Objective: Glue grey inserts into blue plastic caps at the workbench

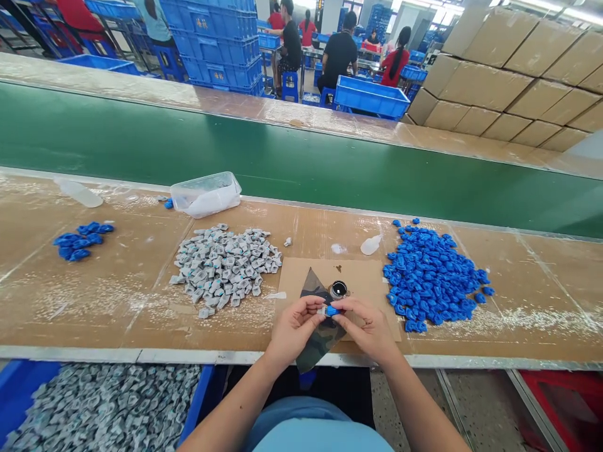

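Background crates [214, 47] bear unreadable characters [201, 24]; hands [293, 331] pinch a grey-and-blue piece [332, 311].

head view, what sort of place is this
Probably a factory assembly floor: a long green strip, likely a conveyor belt, runs behind the worktable, blue crates stand stacked beyond it, and small grey parts and blue parts lie heaped in piles.

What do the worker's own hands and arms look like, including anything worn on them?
The left hand and right hand are bare, with no gloves, rings or watch to be seen. No sleeve covers the visible left forearm or right forearm. Light blue clothing shows between the arms.
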The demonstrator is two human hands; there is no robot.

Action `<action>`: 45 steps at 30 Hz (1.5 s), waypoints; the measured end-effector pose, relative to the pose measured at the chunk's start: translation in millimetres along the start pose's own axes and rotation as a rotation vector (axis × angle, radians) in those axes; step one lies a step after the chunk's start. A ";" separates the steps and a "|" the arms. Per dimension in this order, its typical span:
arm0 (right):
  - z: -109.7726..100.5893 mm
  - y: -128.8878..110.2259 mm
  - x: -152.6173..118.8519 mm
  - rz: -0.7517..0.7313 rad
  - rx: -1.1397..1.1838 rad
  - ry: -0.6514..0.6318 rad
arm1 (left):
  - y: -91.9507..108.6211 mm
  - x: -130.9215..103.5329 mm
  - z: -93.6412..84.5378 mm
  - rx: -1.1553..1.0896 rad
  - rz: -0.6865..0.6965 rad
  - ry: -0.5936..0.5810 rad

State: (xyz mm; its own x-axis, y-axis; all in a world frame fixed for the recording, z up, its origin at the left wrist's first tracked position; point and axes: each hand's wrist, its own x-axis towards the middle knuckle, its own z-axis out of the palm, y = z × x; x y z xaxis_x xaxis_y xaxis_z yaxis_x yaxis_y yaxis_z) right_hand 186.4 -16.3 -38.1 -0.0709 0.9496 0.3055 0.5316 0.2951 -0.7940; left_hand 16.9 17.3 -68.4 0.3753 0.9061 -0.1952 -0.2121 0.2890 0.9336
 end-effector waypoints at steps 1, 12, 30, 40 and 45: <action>0.2 0.1 0.5 -0.003 0.004 -0.016 | -0.6 -0.4 -0.1 0.005 0.005 -0.015; -6.2 2.0 -2.8 -0.018 0.029 -0.046 | 10.1 -4.3 3.0 0.136 0.038 -0.074; -88.9 64.4 -24.7 0.092 -0.897 0.211 | 51.4 106.9 -11.3 0.870 0.181 0.239; -74.9 74.6 -28.5 -0.039 -0.756 0.218 | 53.5 132.3 -28.6 1.146 0.262 0.383; -67.9 53.4 -18.5 0.057 -0.451 0.259 | 57.1 128.5 -46.4 1.176 0.236 0.366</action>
State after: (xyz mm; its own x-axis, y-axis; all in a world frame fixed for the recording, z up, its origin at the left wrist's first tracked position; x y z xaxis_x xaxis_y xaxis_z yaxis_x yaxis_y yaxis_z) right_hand 273.4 -25.4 -50.4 0.1498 0.8887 0.4334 0.8431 0.1142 -0.5255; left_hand 11.2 164.6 -54.2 0.1252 0.9852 0.1171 0.7633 -0.1710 0.6230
